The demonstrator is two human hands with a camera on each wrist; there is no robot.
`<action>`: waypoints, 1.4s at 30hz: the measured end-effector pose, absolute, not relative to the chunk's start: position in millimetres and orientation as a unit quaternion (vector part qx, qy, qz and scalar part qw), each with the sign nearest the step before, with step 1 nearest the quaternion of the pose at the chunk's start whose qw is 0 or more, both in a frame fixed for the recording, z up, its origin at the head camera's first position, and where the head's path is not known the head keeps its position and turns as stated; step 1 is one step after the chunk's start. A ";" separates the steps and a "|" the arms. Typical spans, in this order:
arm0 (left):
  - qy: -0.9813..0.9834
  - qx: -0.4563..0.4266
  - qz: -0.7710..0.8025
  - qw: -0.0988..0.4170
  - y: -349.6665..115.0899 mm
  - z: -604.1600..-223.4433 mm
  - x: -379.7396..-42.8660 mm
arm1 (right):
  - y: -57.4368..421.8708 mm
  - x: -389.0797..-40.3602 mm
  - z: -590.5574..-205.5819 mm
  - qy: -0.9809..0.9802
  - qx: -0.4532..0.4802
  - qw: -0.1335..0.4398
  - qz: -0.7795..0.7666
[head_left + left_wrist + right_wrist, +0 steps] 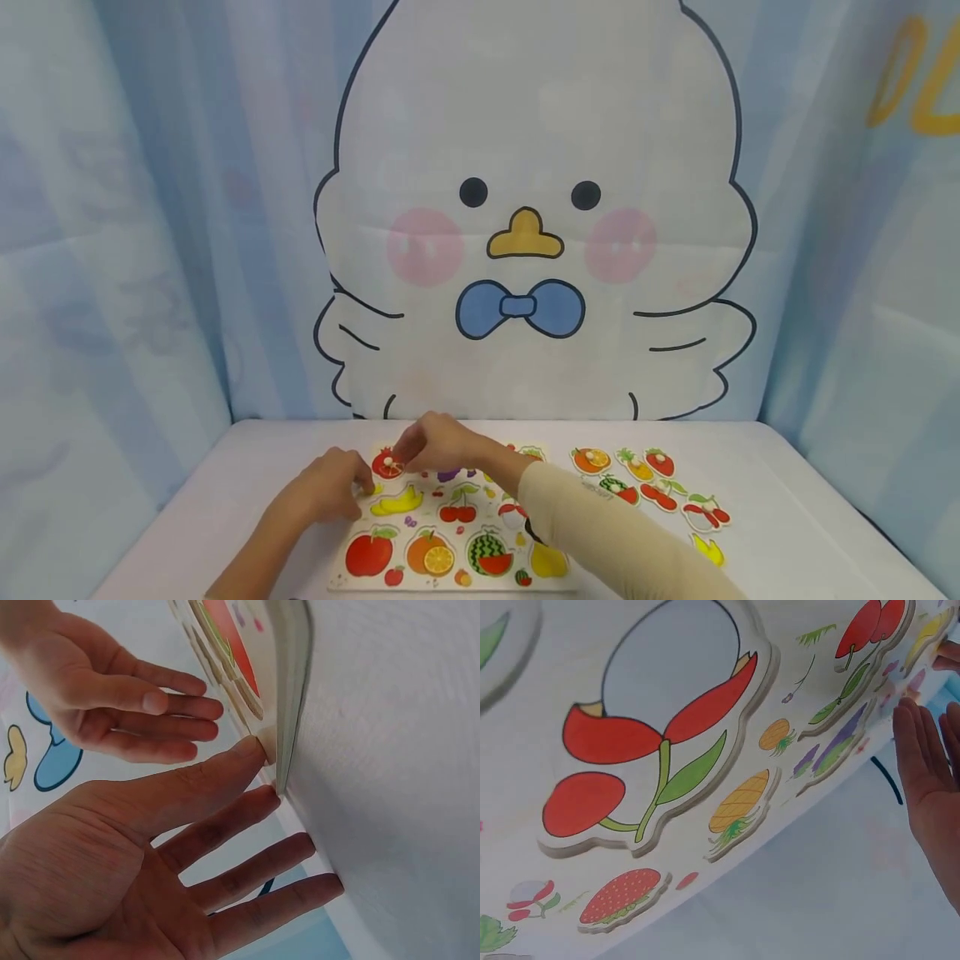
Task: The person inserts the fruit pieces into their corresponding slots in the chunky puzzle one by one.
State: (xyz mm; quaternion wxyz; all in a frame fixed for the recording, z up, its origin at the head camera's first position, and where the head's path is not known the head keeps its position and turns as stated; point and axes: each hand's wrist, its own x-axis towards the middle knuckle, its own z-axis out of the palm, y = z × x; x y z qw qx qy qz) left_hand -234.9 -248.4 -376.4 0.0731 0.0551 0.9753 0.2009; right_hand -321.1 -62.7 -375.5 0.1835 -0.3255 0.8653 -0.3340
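Observation:
A white fruit puzzle board (420,581) lies on the table. At its left edge is my left hand (330,485); in the left wrist view its thumb (225,761) and index fingertip touch the board's edge, while the other fingers stretch toward the table. Above the board's upper left reaches my right hand (435,442), its fingertips beside the pomegranate piece (386,464). The left wrist view shows the right hand's fingers extended, with no piece visible in them. In the right wrist view, its straight fingers (911,742) appear past the board's top edge.
Several loose fruit pieces lie right of the board, among them an orange (591,461), a strawberry (660,463), a watermelon (619,490) and bananas (707,550). A curtain with a chick drawing (525,358) hangs behind the table. My right sleeve (600,525) hides the board's right part.

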 end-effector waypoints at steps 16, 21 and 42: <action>0.979 0.050 0.184 0.074 -247.1 -374.2 -236.0 | -17.1 -321.3 -365.5 0.834 -0.345 0.213 -0.374; 0.978 0.044 0.187 0.076 -248.3 -373.7 -234.1 | -2.8 -316.1 -364.1 0.822 -0.354 0.229 -0.383; 0.977 0.051 0.189 0.083 -245.1 -377.7 -236.3 | 85.0 -314.5 -369.0 0.866 -0.278 0.202 -0.364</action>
